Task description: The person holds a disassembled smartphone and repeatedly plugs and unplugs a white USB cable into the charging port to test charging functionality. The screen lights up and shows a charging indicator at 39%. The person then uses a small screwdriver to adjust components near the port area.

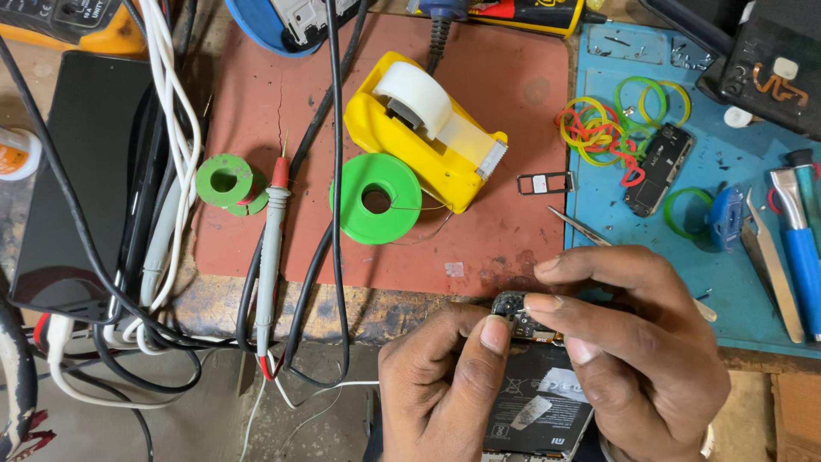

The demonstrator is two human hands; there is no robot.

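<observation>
Fingers of both hands pinch an opened black phone with exposed battery at the near bench edge: left hand, right hand. White labels mark the battery. Beyond: green wire spool, yellow tape dispenser.

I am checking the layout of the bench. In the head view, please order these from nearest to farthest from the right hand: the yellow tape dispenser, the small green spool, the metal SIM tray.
From the right hand:
1. Metal SIM tray, just above the hand.
2. Yellow tape dispenser, up and left, mid-mat.
3. Small green spool, far left on the mat.
</observation>
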